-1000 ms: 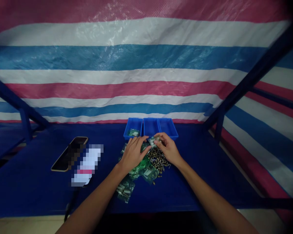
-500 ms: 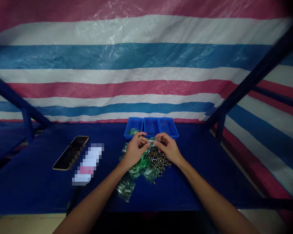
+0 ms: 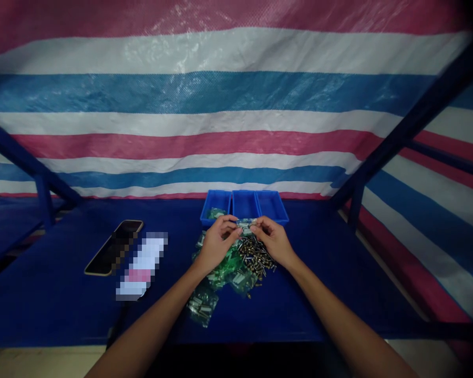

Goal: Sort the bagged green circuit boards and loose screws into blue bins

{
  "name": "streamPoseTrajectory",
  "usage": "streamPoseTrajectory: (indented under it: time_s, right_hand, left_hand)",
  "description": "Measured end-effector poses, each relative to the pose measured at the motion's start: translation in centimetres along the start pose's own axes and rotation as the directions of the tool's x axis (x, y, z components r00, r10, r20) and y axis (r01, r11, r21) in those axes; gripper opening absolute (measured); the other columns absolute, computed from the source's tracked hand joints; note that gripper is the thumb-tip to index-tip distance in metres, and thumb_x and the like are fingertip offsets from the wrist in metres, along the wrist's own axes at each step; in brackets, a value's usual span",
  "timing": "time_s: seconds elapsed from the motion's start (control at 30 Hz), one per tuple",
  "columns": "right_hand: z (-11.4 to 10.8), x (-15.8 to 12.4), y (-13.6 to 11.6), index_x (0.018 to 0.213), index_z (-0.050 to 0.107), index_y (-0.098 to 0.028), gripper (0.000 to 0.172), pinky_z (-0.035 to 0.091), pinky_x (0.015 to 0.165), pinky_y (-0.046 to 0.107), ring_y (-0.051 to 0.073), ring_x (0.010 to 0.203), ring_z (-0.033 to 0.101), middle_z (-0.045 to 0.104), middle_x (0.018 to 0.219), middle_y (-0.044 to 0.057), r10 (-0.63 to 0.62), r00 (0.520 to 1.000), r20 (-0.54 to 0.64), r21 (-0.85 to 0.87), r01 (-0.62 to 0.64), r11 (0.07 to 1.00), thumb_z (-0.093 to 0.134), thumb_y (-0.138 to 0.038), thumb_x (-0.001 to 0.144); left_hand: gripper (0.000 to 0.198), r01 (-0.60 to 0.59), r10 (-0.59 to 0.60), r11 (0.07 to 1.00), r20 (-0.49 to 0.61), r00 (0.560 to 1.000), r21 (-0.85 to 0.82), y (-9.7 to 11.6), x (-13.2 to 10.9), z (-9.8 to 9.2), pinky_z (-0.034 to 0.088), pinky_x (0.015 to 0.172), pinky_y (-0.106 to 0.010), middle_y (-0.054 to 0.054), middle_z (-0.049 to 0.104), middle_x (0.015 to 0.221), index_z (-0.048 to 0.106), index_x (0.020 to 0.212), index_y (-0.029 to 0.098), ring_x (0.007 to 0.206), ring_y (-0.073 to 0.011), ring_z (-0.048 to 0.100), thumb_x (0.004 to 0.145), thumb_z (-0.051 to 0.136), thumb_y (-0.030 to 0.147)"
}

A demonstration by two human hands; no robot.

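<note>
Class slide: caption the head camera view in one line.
Left hand and right hand hold a plastic packet over loose metal fasteners.

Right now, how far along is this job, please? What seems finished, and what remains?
Done: one small clear bag lies in the left blue plastic tray. In hand: the left hand and right hand pinch another clear bag between their fingers. Left: a heap of loose metal fasteners and more clear bags lie on the blue table cover, so much seems to remain.
</note>
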State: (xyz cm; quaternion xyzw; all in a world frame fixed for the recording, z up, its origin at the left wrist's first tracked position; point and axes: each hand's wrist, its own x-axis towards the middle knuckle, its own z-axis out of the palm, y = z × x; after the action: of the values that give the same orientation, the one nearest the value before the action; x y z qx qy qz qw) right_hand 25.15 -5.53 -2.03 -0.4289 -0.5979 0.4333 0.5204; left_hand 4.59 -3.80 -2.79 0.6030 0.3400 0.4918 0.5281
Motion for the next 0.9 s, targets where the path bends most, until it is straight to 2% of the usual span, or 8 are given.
streamPoseTrajectory:
  time_s: [0.13, 0.27, 0.4, 0.5, 0.6, 0.73, 0.83, 0.9]
  right_hand:
    - [0.2, 0.0, 0.0, 0.102, 0.058, -0.025, 0.030, 0.039, 0.065, 0.028, 0.015, 0.065, 0.051, 0.057, 0.074, -0.005, 0.018, 1.000, -0.010, 0.083, -0.017, 0.996, 0.078, -0.045, 0.091]
    - [0.3, 0.0, 0.1, 0.093, 0.049, -0.026, 0.033, 0.040, 0.065, 0.027, 0.015, 0.066, 0.052, 0.057, 0.077, -0.005, -0.013, 0.999, -0.043, 0.107, 0.018, 0.994, 0.079, -0.039, 0.091]
    - [0.0, -0.2, -0.2, 0.098, 0.066, -0.025, 0.016, 0.044, 0.069, 0.030, 0.017, 0.071, 0.056, 0.063, 0.085, 0.000, -0.074, 0.997, -0.008, -0.040, 0.074, 0.996, 0.070, -0.040, 0.098]
    - [-0.3, -0.2, -0.4, 0.111, 0.077, -0.026, 0.022, 0.047, 0.072, 0.032, 0.019, 0.075, 0.060, 0.068, 0.092, 0.004, -0.101, 0.994, 0.036, -0.132, 0.105, 0.986, 0.063, -0.041, 0.102]
    - [-0.5, -0.3, -0.5, 0.118, 0.079, -0.029, 0.025, 0.048, 0.074, 0.033, 0.020, 0.077, 0.061, 0.070, 0.091, 0.003, -0.120, 0.992, 0.034, -0.179, 0.124, 0.976, 0.062, -0.039, 0.103]
    - [-0.7, -0.2, -0.4, 0.124, 0.078, -0.029, 0.029, 0.049, 0.073, 0.032, 0.018, 0.072, 0.061, 0.073, 0.093, 0.003, -0.113, 0.994, 0.012, -0.172, 0.114, 0.979, 0.056, -0.034, 0.104]
    - [-0.7, -0.2, -0.1, 0.123, 0.078, -0.027, 0.029, 0.049, 0.069, 0.030, 0.018, 0.072, 0.060, 0.072, 0.089, 0.003, -0.114, 0.993, 0.006, -0.180, 0.114, 0.977, 0.061, -0.032, 0.100]
    - [-0.7, -0.1, 0.1, 0.122, 0.078, -0.026, 0.029, 0.048, 0.068, 0.029, 0.018, 0.073, 0.059, 0.074, 0.094, 0.004, -0.111, 0.994, 0.010, -0.191, 0.111, 0.975, 0.068, -0.034, 0.096]
  left_hand:
    - [0.039, -0.011, 0.011, 1.000, -0.006, 1.000, 0.010, 0.0, -0.1, 0.2, 0.057, 0.075, -0.030, -0.002, 0.070, 0.090, 0.057, 0.126, 0.020, 0.080, -0.0181, 0.074, 0.095, 0.075, 0.037]
    - [0.043, -0.018, 0.017, 0.999, -0.024, 1.000, -0.035, 0.1, 0.0, 0.3, 0.056, 0.075, -0.029, 0.000, 0.070, 0.089, 0.053, 0.128, 0.023, 0.076, -0.0173, 0.075, 0.094, 0.076, 0.035]
    - [0.027, -0.045, 0.044, 0.999, -0.031, 0.999, -0.027, 0.1, 0.0, 0.2, 0.057, 0.078, -0.030, -0.002, 0.072, 0.092, 0.062, 0.114, 0.021, 0.078, -0.0175, 0.075, 0.095, 0.075, 0.035]
    - [0.019, -0.064, 0.068, 0.995, -0.047, 0.997, 0.082, 0.1, 0.0, -0.1, 0.057, 0.084, -0.033, -0.005, 0.076, 0.097, 0.073, 0.103, 0.019, 0.087, -0.0205, 0.075, 0.096, 0.073, 0.037]
    - [0.020, -0.089, 0.104, 0.976, -0.064, 0.993, 0.200, 0.2, -0.1, -0.6, 0.056, 0.091, -0.035, -0.006, 0.079, 0.105, 0.078, 0.109, 0.022, 0.098, -0.0227, 0.074, 0.099, 0.068, 0.037]
    - [0.026, -0.164, 0.182, 0.931, -0.026, 0.983, 0.327, 0.6, 0.0, -0.9, 0.056, 0.092, -0.035, -0.005, 0.078, 0.111, 0.078, 0.119, 0.027, 0.102, -0.0211, 0.072, 0.106, 0.056, 0.031]
    - [0.023, -0.205, 0.220, 0.916, -0.005, 0.976, 0.344, 0.5, 0.0, -0.9, 0.056, 0.094, -0.036, -0.005, 0.077, 0.114, 0.078, 0.118, 0.027, 0.105, -0.0213, 0.071, 0.104, 0.059, 0.029]
    - [0.020, -0.207, 0.223, 0.921, -0.012, 0.975, 0.331, 0.3, 0.1, -0.8, 0.057, 0.091, -0.035, -0.005, 0.076, 0.111, 0.078, 0.116, 0.026, 0.101, -0.0206, 0.071, 0.100, 0.066, 0.029]
